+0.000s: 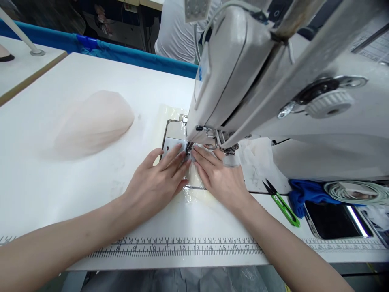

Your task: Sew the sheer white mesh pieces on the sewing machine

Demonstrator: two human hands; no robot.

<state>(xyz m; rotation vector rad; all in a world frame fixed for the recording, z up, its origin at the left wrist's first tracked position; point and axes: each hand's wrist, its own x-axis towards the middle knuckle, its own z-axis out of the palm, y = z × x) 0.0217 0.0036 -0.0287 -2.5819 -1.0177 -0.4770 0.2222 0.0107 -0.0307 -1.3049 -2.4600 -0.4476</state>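
My left hand (156,176) lies with fingers stretched out on the metal plate of a sewing machine (219,69), its fingertips just left of the presser foot (189,148). On the other side, my right hand (220,174) rests flat with its fingers extended toward the needle area. Between the hands shows a small piece of pale cream fabric (193,176), which the fingertips touch; most of it is hidden under them. Farther left on the table, apart from both hands, is a beige, cup-shaped fabric piece (97,121), smeared at its left side.
Green-handled thread snips (284,207) lie right of my right hand. Beyond them are a blue cloth (299,194), a coiled cable (355,191) and a phone (337,221). A printed ruler (167,247) runs along the table's front edge. A person in white (174,32) is behind the table.
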